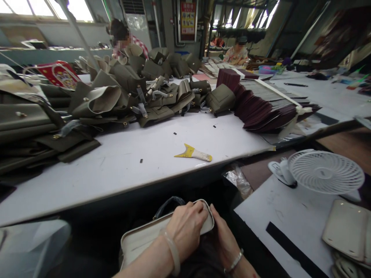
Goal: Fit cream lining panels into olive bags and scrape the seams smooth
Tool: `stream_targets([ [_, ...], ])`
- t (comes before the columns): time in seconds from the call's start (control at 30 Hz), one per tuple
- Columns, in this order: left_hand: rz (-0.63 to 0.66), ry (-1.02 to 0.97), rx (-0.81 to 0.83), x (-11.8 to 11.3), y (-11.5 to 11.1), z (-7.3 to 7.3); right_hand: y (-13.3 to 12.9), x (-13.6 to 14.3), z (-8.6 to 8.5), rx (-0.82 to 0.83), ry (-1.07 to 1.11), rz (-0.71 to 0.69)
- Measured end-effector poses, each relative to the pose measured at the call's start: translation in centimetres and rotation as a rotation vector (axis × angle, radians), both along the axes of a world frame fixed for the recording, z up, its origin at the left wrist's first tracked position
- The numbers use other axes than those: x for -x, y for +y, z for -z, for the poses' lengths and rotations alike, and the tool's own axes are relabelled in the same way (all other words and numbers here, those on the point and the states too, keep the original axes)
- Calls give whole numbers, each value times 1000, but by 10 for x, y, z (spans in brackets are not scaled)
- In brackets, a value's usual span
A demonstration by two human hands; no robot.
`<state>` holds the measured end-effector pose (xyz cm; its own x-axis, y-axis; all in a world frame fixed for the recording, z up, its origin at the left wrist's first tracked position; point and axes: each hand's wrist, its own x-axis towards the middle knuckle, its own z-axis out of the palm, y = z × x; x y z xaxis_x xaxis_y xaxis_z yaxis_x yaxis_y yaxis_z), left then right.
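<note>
A cream-coloured bag with a piped edge lies low in front of me, over my lap, with a dark looped strap behind it. My left hand reaches across its top, fingers curled down and closed at the right-hand corner. From the right side, my right hand grips that same corner, its thumb side along the edge. Wrist and palm cover part of the bag, and the left fingertips are hidden. Beyond, on the white table, rests a yellow-and-white forked tool.
Olive-green bags are piled along the table's far side. A strapped stack of maroon pieces stands right of them. At right are a white fan, a black strip and cream pieces. Two people sit farther back.
</note>
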<state>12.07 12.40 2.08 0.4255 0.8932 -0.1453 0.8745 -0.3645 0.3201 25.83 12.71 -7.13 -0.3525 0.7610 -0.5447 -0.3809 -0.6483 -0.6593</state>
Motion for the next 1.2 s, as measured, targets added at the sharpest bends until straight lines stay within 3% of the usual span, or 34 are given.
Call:
stream_targets([
  [0.1, 19, -19, 9, 7, 10, -1, 2, -3, -9, 28, 15, 35],
  [0.27, -121, -150, -5, 19, 36, 8, 8, -3, -20, 29, -11, 1],
  [0.5, -11, -260, 153, 32, 66, 32, 16, -10, -32, -35, -57, -166],
  [0.87, 25, -364, 185, 38, 69, 40, 22, -15, -21, -186, -193, -336],
  [1.03, 66, -377, 219, 39, 76, 42, 23, -15, -19, -249, -358, -346],
  [1.2, 83, -403, 265, 42, 83, 46, 21, -10, -23, -265, -391, -333],
])
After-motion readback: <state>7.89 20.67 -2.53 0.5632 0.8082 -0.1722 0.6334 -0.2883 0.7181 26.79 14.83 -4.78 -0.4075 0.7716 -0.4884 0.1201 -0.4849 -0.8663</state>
